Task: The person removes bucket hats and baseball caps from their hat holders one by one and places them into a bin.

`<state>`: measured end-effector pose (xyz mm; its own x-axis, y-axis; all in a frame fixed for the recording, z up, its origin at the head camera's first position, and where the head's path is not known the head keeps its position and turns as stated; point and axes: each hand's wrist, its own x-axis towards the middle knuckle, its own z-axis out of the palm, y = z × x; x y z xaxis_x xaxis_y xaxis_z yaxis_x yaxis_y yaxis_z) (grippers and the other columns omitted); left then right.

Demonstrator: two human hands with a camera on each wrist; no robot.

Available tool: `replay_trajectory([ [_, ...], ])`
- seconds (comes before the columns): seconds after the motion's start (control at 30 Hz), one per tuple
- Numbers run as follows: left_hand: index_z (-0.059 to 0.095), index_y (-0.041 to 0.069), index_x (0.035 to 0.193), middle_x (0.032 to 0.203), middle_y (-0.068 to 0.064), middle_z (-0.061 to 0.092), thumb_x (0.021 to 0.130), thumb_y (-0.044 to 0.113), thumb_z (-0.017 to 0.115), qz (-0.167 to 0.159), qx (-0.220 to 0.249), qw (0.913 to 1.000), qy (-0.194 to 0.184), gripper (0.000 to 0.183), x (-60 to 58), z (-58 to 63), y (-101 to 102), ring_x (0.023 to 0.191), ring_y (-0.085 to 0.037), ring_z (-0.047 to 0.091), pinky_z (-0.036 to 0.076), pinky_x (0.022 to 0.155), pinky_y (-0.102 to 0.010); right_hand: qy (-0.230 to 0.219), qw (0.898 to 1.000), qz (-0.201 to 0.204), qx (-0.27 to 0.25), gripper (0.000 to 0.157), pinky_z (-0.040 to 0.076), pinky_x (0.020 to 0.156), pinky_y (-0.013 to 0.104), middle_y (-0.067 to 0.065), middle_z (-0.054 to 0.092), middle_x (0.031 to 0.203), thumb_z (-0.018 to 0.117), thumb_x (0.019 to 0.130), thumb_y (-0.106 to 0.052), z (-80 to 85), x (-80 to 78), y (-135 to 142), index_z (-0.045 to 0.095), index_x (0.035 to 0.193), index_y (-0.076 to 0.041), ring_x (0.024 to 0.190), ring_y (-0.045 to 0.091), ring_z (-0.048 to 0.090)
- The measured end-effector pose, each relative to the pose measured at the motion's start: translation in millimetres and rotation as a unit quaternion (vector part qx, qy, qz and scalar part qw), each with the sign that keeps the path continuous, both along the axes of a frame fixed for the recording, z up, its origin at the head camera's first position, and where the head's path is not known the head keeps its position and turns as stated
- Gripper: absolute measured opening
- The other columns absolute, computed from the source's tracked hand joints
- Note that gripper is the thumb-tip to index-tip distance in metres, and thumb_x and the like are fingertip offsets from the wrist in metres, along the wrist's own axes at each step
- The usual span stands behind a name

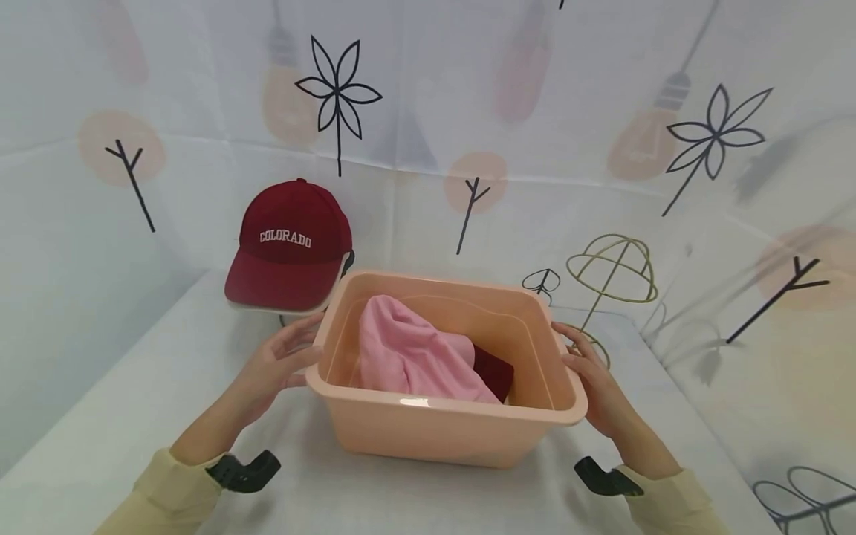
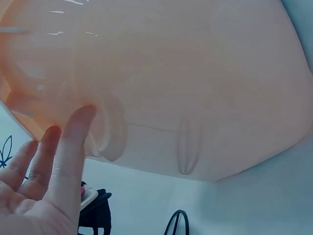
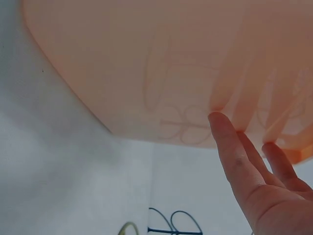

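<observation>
A peach plastic basin rests on the white table, with a folded pink cloth and a dark red item partly under it inside. My left hand is at the basin's left end, its fingers extended and fingertips right at the wall below the rim in the left wrist view. At the opposite end, my right hand has its fingers stretched out, the tips meeting the outer wall in the right wrist view. Neither hand curls round the basin.
Behind the basin on the left, a dark red cap with "COLORADO" lettering sits on a stand. A gold wire cap stand with nothing on it is at the back right. Patterned white fabric hangs behind the table.
</observation>
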<state>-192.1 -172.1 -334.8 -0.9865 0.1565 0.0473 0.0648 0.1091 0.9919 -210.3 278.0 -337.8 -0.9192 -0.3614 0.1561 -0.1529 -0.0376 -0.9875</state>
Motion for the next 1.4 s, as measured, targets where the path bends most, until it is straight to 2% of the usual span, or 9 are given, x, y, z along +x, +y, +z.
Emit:
replay_trajectory([
  [0.2,0.032,0.008,0.143,0.140,-0.020,0.038,0.095,0.030,0.051,0.011,-0.013,0.9994,0.029,0.056,6.8,6.3,-10,0.121,-0.037,0.043,0.051,0.082,-0.042,0.005,1.000,0.002,0.002,0.041,0.052,0.078,0.030,0.000,0.048,0.123,0.032,0.100,-0.021,-2.1,-0.1,-1,0.028,0.140,-0.026,0.099,0.012,0.056],
  [0.37,0.034,0.006,0.142,0.127,-0.014,0.049,0.093,0.027,0.058,0.043,-0.028,0.9957,0.077,0.058,8.6,13.1,-22,0.109,-0.019,0.055,0.053,0.079,-0.035,0.005,1.000,0.004,-0.001,0.041,0.052,0.079,0.030,0.000,0.048,0.124,0.032,0.100,-0.021,-4.0,1.3,0,0.028,0.140,-0.026,0.100,0.012,0.056],
  [0.47,0.039,0.006,0.138,0.113,-0.005,0.056,0.090,0.023,0.062,0.071,-0.046,0.9897,0.115,0.056,8.2,17.8,-30,0.096,-0.010,0.060,0.054,0.075,-0.028,0.006,1.000,0.001,-0.002,0.041,0.052,0.079,0.030,0.000,0.047,0.125,0.032,0.100,-0.021,-4.9,2.0,1,0.028,0.140,-0.026,0.101,0.012,0.056],
  [0.6,0.047,0.010,0.132,0.098,0.002,0.059,0.089,0.019,0.064,0.109,-0.064,0.9788,0.161,0.048,4.7,25.2,-39,0.085,-0.008,0.062,0.053,0.072,-0.022,0.008,1.000,-0.002,0.000,0.041,0.053,0.078,0.031,0.000,0.049,0.124,0.032,0.100,-0.021,-5.6,2.2,1,0.027,0.141,-0.026,0.100,0.013,0.056],
  [0.7,0.050,0.011,0.129,0.094,0.003,0.059,0.088,0.021,0.066,0.143,-0.090,0.9689,0.181,0.045,-0.4,30.3,-44,0.083,-0.008,0.061,0.052,0.069,-0.019,0.009,1.000,-0.005,0.003,0.042,0.053,0.076,0.031,0.000,0.051,0.122,0.033,0.100,-0.021,-5.8,2.8,1,0.027,0.141,-0.026,0.098,0.013,0.057],
  [0.8,0.050,0.008,0.128,0.094,0.004,0.058,0.087,0.023,0.067,0.175,-0.113,0.9601,0.187,0.047,-6.5,34.3,-48,0.086,-0.006,0.057,0.051,0.067,-0.017,0.010,1.000,-0.007,0.005,0.042,0.053,0.075,0.031,0.000,0.052,0.120,0.032,0.100,-0.021,-6.2,3.5,1,0.027,0.141,-0.026,0.096,0.013,0.058],
  [1.1,0.045,0.006,0.131,0.105,-0.005,0.054,0.085,0.031,0.067,0.239,-0.137,0.9444,0.179,0.057,-21.5,48.8,-58,0.096,-0.010,0.050,0.047,0.067,-0.010,0.013,1.000,-0.012,0.006,0.042,0.054,0.075,0.031,0.000,0.053,0.118,0.033,0.100,-0.021,-6.6,3.1,1,0.027,0.141,-0.026,0.095,0.013,0.057],
  [1.27,0.044,0.009,0.132,0.119,-0.012,0.051,0.083,0.035,0.069,0.261,-0.139,0.9422,0.158,0.061,-31.4,57.1,-65,0.102,-0.015,0.049,0.046,0.066,-0.010,0.013,1.000,-0.015,0.008,0.043,0.053,0.077,0.032,0.001,0.050,0.123,0.033,0.100,-0.022,-6.0,2.7,1,0.026,0.142,-0.026,0.098,0.013,0.056],
  [1.4,0.043,0.010,0.134,0.126,-0.008,0.047,0.081,0.038,0.070,0.271,-0.141,0.9408,0.148,0.065,-38.7,66.9,-69,0.108,-0.018,0.048,0.045,0.069,-0.010,0.010,1.000,-0.017,0.007,0.043,0.053,0.078,0.032,0.001,0.049,0.125,0.033,0.100,-0.023,-5.5,2.2,0,0.026,0.142,-0.026,0.100,0.013,0.056],
])
